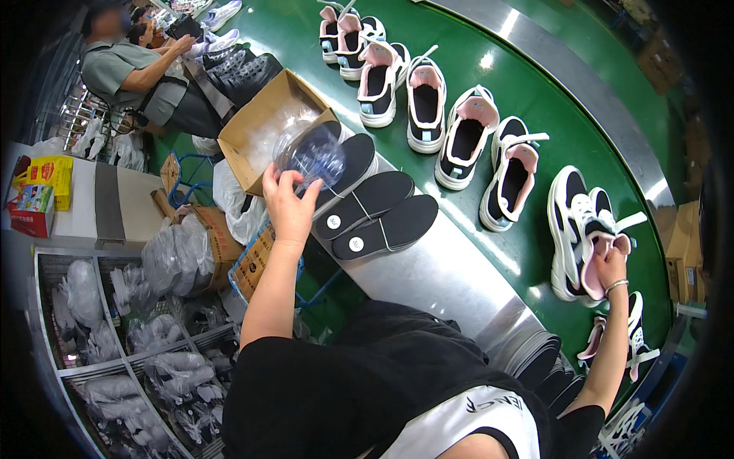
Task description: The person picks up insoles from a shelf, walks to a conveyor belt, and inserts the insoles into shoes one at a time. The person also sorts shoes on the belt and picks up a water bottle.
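My left hand [289,200] is closed on a clear, curled plastic sheet [325,159] in front of an open cardboard box [246,145] with more clear plastic inside. Beside that hand lie black insoles [397,222], tied in bundles with white cord and bearing round white stickers. At the right, my right hand [611,268] reaches into the pink-lined opening of a black and white sneaker [587,241]. Its fingers look closed on the lining, though the tips are partly hidden. Another sneaker [566,229] of the same kind stands against it.
Several similar sneakers [466,134] stand in a curved row on the green conveyor [512,92]. A metal ledge [447,268] runs along its near side, holding stacked dark insoles [539,359]. Wire bins [126,344] with bagged items are at lower left. A co-worker [138,76] handles something farther up.
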`<state>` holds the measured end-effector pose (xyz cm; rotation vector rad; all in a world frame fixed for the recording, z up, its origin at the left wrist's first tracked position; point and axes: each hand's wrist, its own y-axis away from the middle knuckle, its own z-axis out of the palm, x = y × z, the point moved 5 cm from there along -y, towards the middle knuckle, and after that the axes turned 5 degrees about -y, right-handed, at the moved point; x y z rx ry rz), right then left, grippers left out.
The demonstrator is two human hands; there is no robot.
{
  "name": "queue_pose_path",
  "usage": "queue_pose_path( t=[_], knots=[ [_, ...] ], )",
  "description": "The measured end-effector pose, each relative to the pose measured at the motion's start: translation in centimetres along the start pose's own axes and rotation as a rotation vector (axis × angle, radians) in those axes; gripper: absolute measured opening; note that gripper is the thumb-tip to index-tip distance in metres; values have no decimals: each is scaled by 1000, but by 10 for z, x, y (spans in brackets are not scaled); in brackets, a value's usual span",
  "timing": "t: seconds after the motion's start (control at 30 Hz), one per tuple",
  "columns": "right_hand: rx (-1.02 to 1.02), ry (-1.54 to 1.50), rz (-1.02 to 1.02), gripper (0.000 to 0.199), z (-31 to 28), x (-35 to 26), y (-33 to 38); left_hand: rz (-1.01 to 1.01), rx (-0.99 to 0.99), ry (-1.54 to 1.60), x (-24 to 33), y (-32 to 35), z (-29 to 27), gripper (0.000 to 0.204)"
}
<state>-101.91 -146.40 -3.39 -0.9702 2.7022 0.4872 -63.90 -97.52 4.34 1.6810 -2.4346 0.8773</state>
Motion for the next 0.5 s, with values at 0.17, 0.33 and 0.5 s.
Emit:
queue_pose_path(
  t=[0.17, 0.33, 0.5],
  knots=[
    [45, -407, 31, 24, 4, -91, 76, 4, -27, -160, -21, -1, -8, 39],
    [41, -226, 313, 21, 43, -162, 150, 281, 100, 184, 18, 37, -24, 49],
    [28, -254, 336, 22, 100, -169, 187, 470, -742, 573, -42, 173, -30, 21]
  ],
)
